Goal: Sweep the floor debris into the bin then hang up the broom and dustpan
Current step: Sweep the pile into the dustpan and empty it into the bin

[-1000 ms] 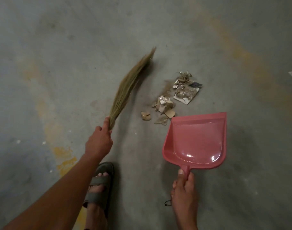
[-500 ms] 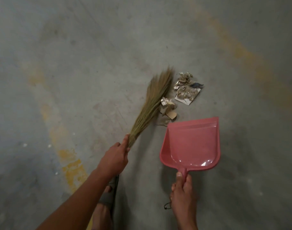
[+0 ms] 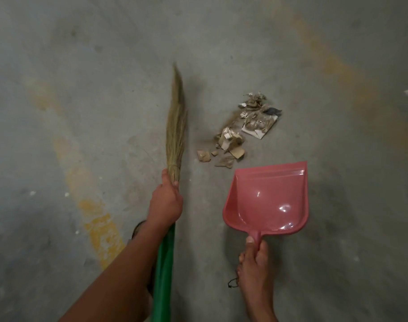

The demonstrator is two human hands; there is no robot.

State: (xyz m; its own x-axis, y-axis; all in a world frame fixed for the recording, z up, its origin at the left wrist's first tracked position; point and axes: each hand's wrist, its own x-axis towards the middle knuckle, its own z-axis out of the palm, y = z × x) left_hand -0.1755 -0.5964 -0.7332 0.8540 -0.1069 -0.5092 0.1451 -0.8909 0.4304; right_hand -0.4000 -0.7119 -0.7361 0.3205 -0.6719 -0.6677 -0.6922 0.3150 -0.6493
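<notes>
From the head view, the broom [image 3: 176, 126] has swung back out to the left of the debris [image 3: 239, 133]: half a second ago its grass bristles lay against the near scraps at the pile's left edge, and now they point straight away from the person, apart from the pile, blurred at the tip as if in motion. The left hand [image 3: 167, 201] grips the broom where the bristles are bound, fingers wrapped round it, with the green handle [image 3: 163, 275] running back beside the forearm. The right hand [image 3: 256, 259] is closed on the stub handle of the pink dustpan [image 3: 268, 198], thumb on top; the pan sits on the concrete floor [image 3: 82, 66] with its open lip just short of the nearest scraps. The pan is empty, and the pile of paper and wrapper bits lies on the floor beyond its lip, little shifted by the last stroke. I judge this a wind-up for another stroke, so the sweeping step is barely begun. No bin or hanging place is in view.
</notes>
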